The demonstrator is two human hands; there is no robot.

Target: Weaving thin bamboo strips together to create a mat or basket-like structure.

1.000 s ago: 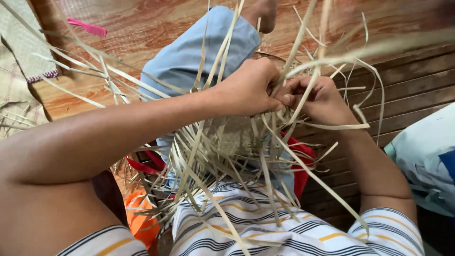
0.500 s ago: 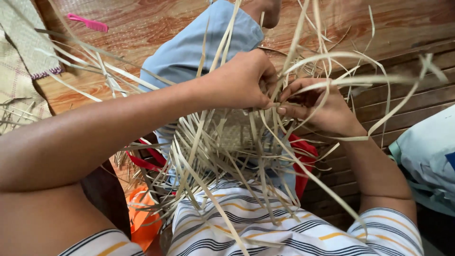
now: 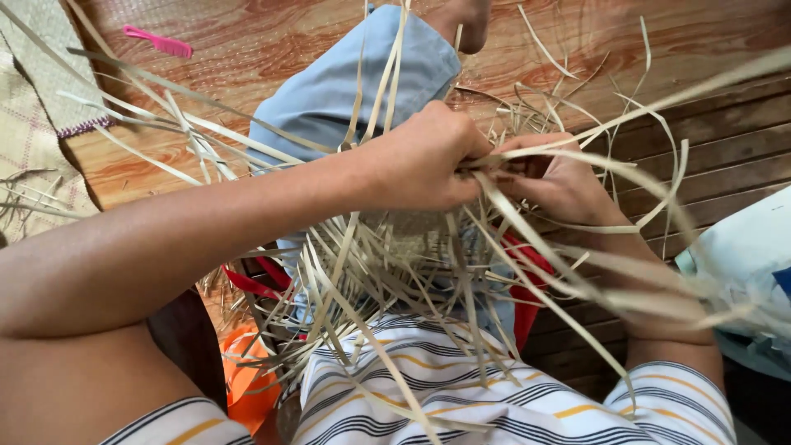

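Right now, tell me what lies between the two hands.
In the head view, pale flat straw strips pinched by both: the left hand and right hand nearly touch, with no bare gap.

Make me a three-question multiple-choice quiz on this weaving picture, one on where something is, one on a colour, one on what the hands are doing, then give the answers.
1. Where does the comb lie?
A. on the wooden floor at the upper left
B. in the person's lap
C. on the pale bag at the right

2. What colour is the comb?
A. green
B. pink
C. black

3. What are the two hands doing?
A. resting flat on the floor
B. holding the comb
C. pinching pale strips together above the lap

Answers:
1 A: it lies on the floor near the woven mat.
2 B: it is bright pink against the brown boards.
3 C: the left hand and right hand meet, closed on the strips of the half-woven piece.
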